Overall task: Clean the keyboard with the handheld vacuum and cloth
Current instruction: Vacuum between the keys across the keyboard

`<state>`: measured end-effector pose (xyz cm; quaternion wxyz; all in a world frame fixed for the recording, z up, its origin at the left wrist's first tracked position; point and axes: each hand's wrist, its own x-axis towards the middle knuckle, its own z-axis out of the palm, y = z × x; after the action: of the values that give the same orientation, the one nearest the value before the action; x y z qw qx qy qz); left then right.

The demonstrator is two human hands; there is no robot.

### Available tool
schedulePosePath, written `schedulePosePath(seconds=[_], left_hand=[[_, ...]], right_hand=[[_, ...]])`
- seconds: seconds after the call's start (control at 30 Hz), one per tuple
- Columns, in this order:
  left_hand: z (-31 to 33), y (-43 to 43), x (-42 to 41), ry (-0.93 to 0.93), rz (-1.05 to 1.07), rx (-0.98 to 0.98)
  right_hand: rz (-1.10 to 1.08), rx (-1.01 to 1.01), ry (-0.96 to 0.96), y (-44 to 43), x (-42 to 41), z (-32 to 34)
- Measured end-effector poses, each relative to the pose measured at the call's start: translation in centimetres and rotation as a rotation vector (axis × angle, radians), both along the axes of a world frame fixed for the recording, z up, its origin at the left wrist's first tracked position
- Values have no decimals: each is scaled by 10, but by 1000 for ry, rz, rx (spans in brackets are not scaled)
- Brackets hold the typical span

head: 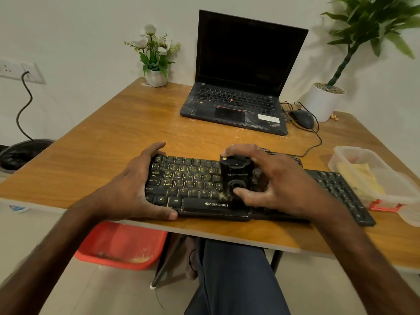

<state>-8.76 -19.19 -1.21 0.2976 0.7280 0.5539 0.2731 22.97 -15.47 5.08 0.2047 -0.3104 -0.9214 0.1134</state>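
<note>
Table [118,137] carries the black keyboard [195,185] along its near edge. Left hand [136,189] clamps the keyboard's left end, right hand [275,185] grips the small black vacuum [236,176] standing on the middle keys. Yellow cloth [361,178] sits boxed at the right edge.

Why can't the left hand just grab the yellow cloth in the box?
Probably not right now. The left hand grips the keyboard's left end, and the cloth sits in the plastic box far right, beyond the right hand with the vacuum.
</note>
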Motion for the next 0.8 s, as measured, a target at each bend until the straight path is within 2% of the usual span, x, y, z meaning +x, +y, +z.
schedulePosePath(seconds=[0.13, 0.3, 0.4, 0.53, 0.8], left_hand=[[0, -1, 2, 0, 2, 3], [1, -3, 2, 0, 9, -7], [1, -2, 2, 3, 11, -2], [0, -2, 3, 9, 9, 0], [0, -3, 3, 19, 15, 6]], right_hand=[[-17, -64, -14, 0, 4, 10], [57, -6, 64, -3, -26, -10], [57, -86, 165, -4, -14, -13], [8, -101, 135, -2, 8, -4], [91, -52, 250, -8, -33, -26]])
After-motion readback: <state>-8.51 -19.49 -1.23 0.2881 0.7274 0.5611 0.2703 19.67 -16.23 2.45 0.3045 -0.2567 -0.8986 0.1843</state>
